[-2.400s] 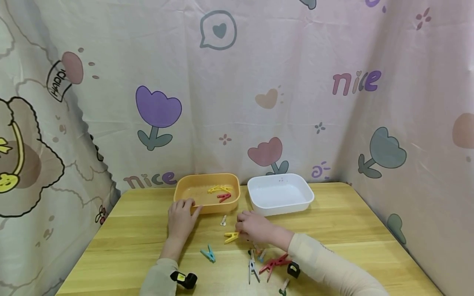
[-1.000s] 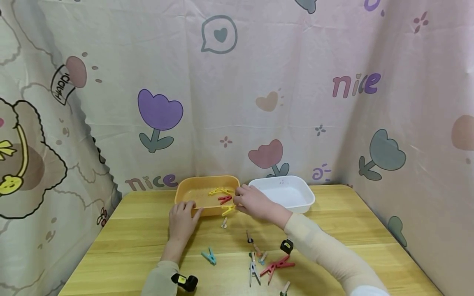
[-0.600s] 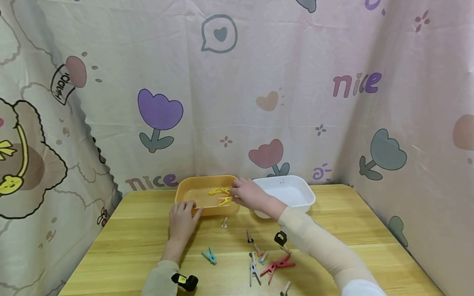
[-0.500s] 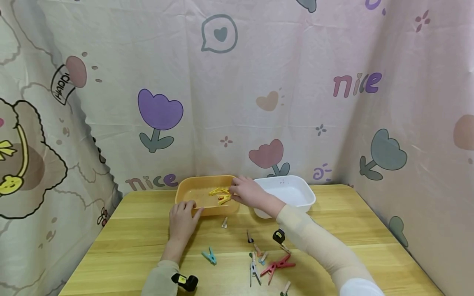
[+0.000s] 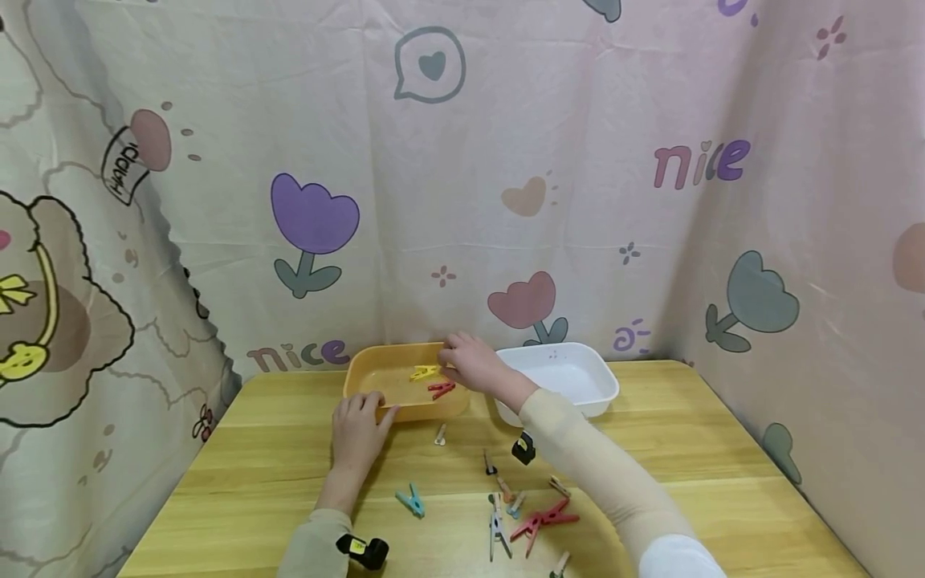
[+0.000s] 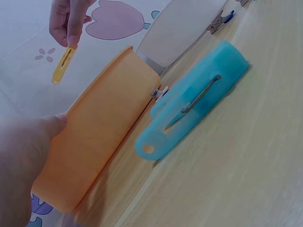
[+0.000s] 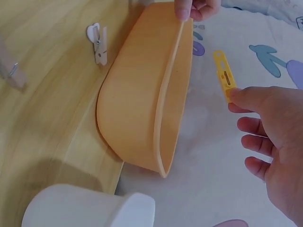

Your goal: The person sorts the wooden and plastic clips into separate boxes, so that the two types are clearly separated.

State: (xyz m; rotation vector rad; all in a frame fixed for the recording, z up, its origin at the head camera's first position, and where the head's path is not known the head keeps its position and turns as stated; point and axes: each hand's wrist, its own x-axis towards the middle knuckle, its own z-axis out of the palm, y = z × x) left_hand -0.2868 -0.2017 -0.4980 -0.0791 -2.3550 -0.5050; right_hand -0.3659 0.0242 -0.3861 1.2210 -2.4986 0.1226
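Right hand (image 5: 470,368): pinching a yellow clothespin (image 7: 224,74) by one end between thumb and forefinger, hovering over the orange tray (image 5: 376,385), peg dangling clear of the floor, other fingers relaxed.
Left hand (image 5: 356,425): resting against the orange tray's near wall, fingertips hooked on its rim, probably steadying it; holding nothing else.
Orange tray: sitting toward the tabletop's far edge, left of centre, already containing a red clothespin (image 5: 441,389) and another yellow one (image 5: 421,372).
White tray (image 5: 600,385): standing just beside the orange tray on its right, holding nothing visible.
Teal clothespin (image 5: 410,502): lying on the tabletop near the left wrist.
Loose clothespins (image 5: 531,522): lying scattered toward the tabletop's near edge, under the right forearm.
White clothespin (image 5: 439,434): lying just in front of the orange tray.
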